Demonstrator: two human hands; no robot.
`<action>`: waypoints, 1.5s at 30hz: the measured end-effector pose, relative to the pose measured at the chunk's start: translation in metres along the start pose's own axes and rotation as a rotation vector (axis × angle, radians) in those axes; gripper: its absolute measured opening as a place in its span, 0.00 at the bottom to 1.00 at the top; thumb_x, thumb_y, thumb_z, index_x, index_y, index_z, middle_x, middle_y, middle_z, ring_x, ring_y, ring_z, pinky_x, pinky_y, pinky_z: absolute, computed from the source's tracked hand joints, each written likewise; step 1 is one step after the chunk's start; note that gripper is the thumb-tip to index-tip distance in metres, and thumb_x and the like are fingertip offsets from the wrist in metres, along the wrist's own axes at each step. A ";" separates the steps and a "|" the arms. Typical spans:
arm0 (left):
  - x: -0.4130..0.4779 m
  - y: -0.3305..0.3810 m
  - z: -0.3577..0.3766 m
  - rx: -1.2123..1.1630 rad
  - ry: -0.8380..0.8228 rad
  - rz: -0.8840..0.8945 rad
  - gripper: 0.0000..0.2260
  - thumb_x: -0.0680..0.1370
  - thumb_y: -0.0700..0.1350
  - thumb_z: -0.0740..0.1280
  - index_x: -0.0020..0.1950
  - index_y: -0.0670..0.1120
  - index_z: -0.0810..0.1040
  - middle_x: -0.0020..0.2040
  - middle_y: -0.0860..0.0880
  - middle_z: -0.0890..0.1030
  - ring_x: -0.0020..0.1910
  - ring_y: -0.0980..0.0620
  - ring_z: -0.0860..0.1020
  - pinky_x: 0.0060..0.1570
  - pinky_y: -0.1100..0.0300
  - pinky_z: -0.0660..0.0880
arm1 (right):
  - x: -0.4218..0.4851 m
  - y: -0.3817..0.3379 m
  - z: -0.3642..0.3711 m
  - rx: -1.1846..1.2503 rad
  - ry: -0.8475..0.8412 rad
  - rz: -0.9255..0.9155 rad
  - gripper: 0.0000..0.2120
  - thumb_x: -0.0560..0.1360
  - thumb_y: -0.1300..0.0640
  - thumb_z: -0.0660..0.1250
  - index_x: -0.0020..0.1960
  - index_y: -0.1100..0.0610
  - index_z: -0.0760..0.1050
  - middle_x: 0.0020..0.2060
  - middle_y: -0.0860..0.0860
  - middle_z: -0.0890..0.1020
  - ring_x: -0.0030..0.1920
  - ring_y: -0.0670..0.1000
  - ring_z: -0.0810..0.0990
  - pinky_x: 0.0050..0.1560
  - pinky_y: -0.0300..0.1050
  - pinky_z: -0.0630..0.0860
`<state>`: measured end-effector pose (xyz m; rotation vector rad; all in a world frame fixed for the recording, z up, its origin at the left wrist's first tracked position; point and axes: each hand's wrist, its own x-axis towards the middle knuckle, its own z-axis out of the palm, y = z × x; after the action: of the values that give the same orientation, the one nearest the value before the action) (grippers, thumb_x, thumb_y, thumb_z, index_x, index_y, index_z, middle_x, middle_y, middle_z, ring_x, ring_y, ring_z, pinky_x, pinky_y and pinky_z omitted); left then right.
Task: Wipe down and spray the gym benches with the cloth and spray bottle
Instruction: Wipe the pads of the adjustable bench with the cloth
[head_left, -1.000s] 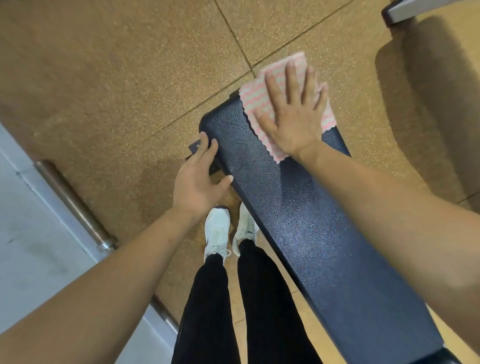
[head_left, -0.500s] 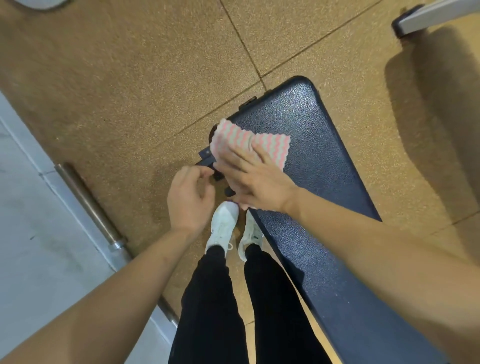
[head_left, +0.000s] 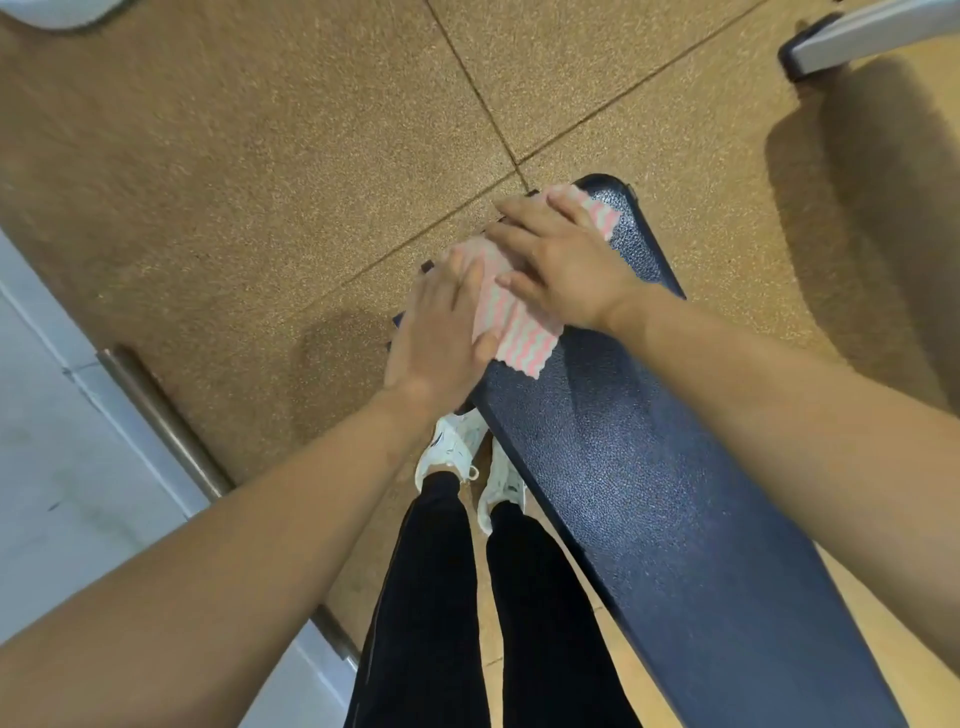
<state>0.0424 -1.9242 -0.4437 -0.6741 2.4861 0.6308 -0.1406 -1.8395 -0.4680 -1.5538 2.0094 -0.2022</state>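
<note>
So, there's just the head view to go on, looking straight down past our own arms. We've got both hands on the cloth (head_left: 519, 317), a pink-and-white wavy-striped rag spread over the far end of the bench pad (head_left: 649, 493). The pad is dark pebbled vinyl, running from the lower right up toward the middle of the frame. The cloth sits along the pad's left side, close to its rounded far end. Whether its left part hangs over the edge or just reaches it, we can't tell, since our hands cover that bit.

Our right hand (head_left: 563, 265) lies palm down on the farther part of the cloth, fingers stretched out and a little spread, pressing rather than grabbing. Our left hand (head_left: 441, 332) is just beside it on the nearer-left part, fingers straight and laid over the cloth at the pad's edge, thumb resting on the striped fabric. As far as we can see, nothing is curled round anything. A strip of cloth shows between the two hands, and one wavy-cut corner pokes out toward us on the pad.

Right beside the pad's left edge, our white sneakers (head_left: 452, 452) stand on the speckled tan floor tiles (head_left: 260, 182), with black trousers (head_left: 431, 597) above them. Off to the left, a metal rail (head_left: 161, 410) runs along where the tan floor meets a pale grey surface (head_left: 62, 493). Top right, a grey metal bar (head_left: 872, 31) with a dark end pokes in, with a shadow on the floor below it.
</note>
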 end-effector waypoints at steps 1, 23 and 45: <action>0.009 -0.004 -0.005 -0.050 0.009 -0.061 0.33 0.85 0.59 0.55 0.83 0.41 0.52 0.82 0.40 0.59 0.82 0.41 0.57 0.79 0.45 0.59 | 0.009 0.001 -0.007 0.007 -0.012 0.032 0.25 0.81 0.44 0.63 0.74 0.55 0.71 0.73 0.55 0.72 0.74 0.56 0.69 0.79 0.57 0.48; 0.112 -0.007 -0.046 -0.727 -0.240 0.010 0.23 0.79 0.48 0.73 0.74 0.53 0.75 0.64 0.54 0.80 0.61 0.53 0.79 0.64 0.57 0.74 | -0.001 0.067 -0.058 0.367 -0.076 0.446 0.26 0.77 0.47 0.73 0.73 0.52 0.74 0.61 0.48 0.81 0.57 0.46 0.77 0.58 0.38 0.70; 0.151 0.126 -0.048 0.547 -0.277 0.662 0.29 0.79 0.71 0.56 0.78 0.63 0.65 0.75 0.49 0.70 0.76 0.39 0.63 0.73 0.34 0.58 | -0.270 -0.008 0.089 0.362 0.389 1.255 0.35 0.73 0.32 0.67 0.74 0.48 0.69 0.68 0.52 0.76 0.68 0.61 0.70 0.69 0.60 0.62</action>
<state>-0.1587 -1.9037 -0.4518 0.4288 2.4203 0.2040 -0.0467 -1.5725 -0.4419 0.1296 2.6474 -0.3313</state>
